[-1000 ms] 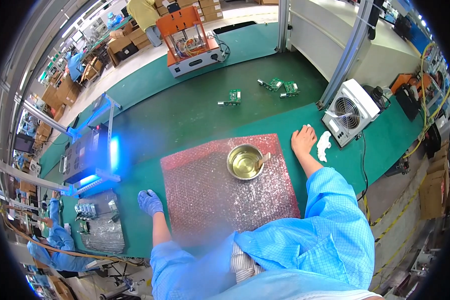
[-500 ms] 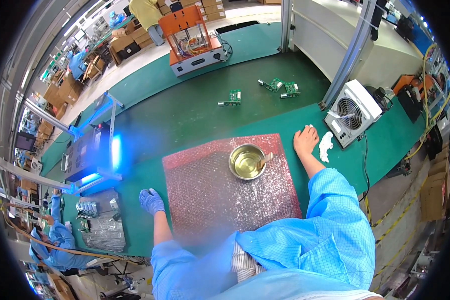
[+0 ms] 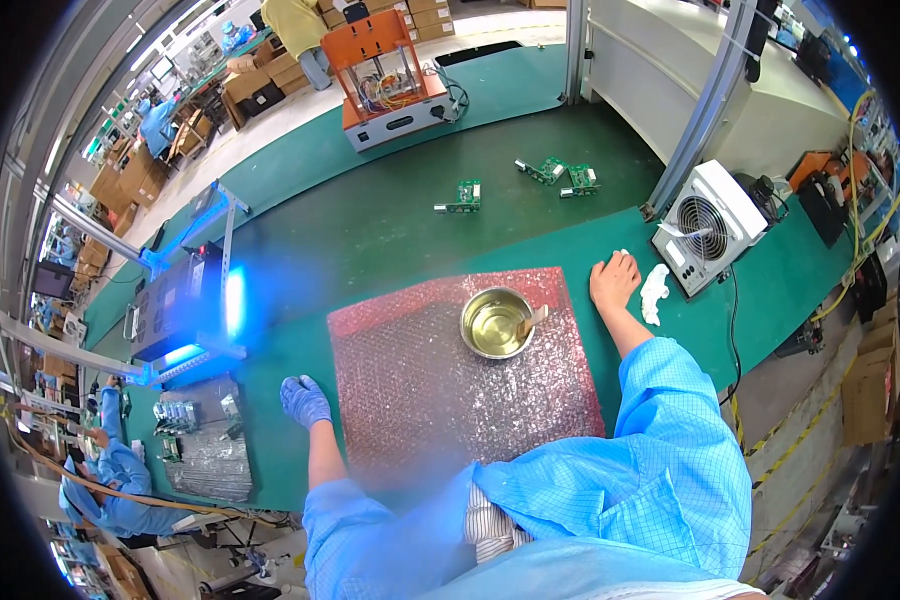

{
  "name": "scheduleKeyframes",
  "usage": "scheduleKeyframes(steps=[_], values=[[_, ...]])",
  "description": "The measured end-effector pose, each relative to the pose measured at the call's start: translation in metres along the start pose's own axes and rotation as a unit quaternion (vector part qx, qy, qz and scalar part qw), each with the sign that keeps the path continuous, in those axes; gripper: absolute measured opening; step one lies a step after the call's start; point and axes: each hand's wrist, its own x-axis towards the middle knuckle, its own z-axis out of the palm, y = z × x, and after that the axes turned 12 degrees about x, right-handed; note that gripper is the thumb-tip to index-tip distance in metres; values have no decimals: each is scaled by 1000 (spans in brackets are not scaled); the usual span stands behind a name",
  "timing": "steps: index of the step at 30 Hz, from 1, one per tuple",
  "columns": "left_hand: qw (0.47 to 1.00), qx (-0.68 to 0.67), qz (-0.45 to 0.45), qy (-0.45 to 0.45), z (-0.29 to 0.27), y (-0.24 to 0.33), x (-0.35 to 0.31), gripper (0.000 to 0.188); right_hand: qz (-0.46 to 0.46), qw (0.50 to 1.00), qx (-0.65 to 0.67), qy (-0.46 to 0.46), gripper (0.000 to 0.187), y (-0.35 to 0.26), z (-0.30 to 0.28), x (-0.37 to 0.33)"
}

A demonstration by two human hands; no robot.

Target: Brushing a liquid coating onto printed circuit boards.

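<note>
My left hand [image 3: 305, 400], in a blue-violet glove, rests on the green mat with fingers stretched out, holding nothing. It lies just left of a reddish bubble-wrap sheet [image 3: 420, 385]. On that sheet stands a round metal bowl [image 3: 496, 326] of clear yellowish liquid, and a brush-like tool [image 3: 535, 319] leans on its right rim. My bare right hand [image 3: 615, 281] lies on the mat beyond the sheet's right edge, fingers slightly spread and nothing in them. A crumpled white cloth [image 3: 655, 294] is close beside it, not touching.
At right stands a white fan unit [image 3: 708, 228] with a cable. Green circuit boards [image 3: 464, 197] lie on the dark far strip, below an orange-framed fixture [image 3: 395, 90]. A glowing blue lamp box [image 3: 175, 305] and boards on a silvery sheet [image 3: 215, 470] are at left, near a co-worker [image 3: 120, 480].
The whole view has shifted very slightly. Both hands and the things on the bench keep their places.
</note>
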Motion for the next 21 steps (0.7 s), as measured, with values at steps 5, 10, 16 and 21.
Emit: scheduleKeyframes(steps=[5,10,16,21], values=[[1000,-4,-7,-10,1,0,0,26,1,1000,1,-7,29,-1,-1,-1],[1000,5,-7,-10,2,0,-1,27,5,1000,4,-9,30,0,-2,-1],[1000,1,-6,3,4,-1,0,27,10,1000,5,-18,30,-1,-3,-1],[1000,1,-3,1,2,0,-1,26,7,1000,5,-16,30,0,-2,0]])
